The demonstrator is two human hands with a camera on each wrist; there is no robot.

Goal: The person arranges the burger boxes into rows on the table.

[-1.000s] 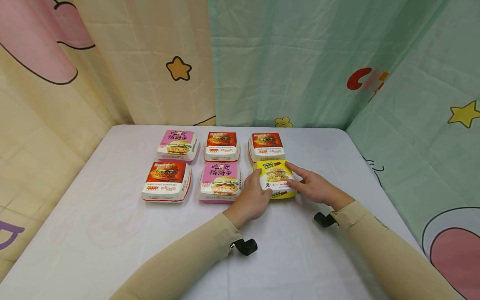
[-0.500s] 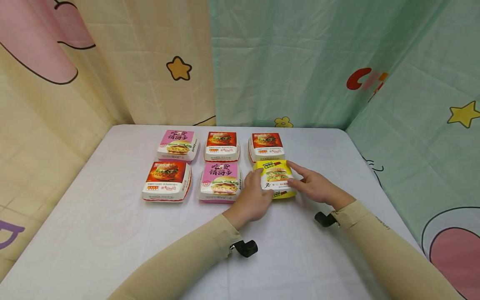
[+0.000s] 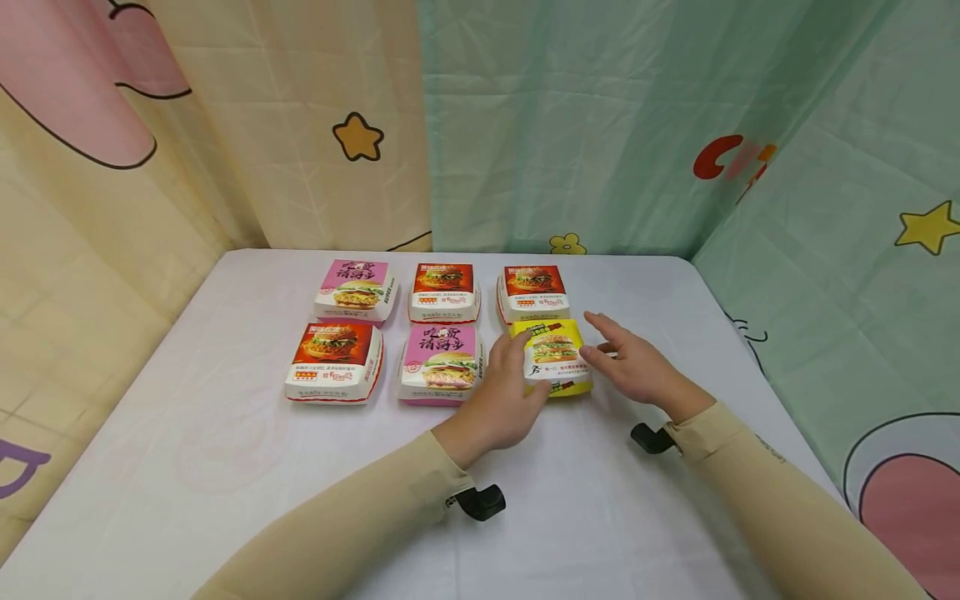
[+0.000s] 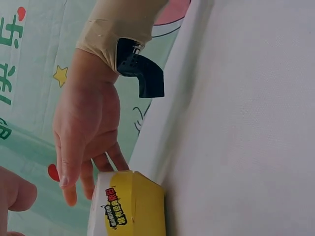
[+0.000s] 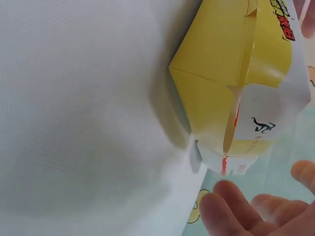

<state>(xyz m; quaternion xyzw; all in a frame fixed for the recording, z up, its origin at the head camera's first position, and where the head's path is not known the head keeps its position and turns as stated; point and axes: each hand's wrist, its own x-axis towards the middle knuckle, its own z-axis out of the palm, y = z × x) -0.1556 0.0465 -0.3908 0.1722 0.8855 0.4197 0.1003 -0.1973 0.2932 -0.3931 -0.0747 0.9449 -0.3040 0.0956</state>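
A yellow and white burger box (image 3: 555, 358) sits at the right end of the front row of boxes. My left hand (image 3: 498, 404) is at its left side, fingers relaxed and overlapping the box edge in the head view. Just off its right side, my right hand (image 3: 637, 367) has its fingers spread, with nothing held. In the right wrist view, the right hand's fingers (image 5: 236, 211) are apart from the yellow box (image 5: 221, 64). The left wrist view shows the right hand (image 4: 88, 118) beyond the box (image 4: 133, 206), with part of my left hand (image 4: 15, 191) at the lower left.
Left of the yellow box are a pink burger box (image 3: 442, 358) and a red-and-white one (image 3: 333, 358). Behind stand another pink box (image 3: 356, 287) and two red-and-white boxes (image 3: 444, 292). Printed curtains (image 3: 562, 125) surround the white table (image 3: 187, 500).
The right hand has come off the yellow box and moved slightly right. The left hand has loosened its fingers, its wrist shifting slightly left. The boxes have hardly moved.
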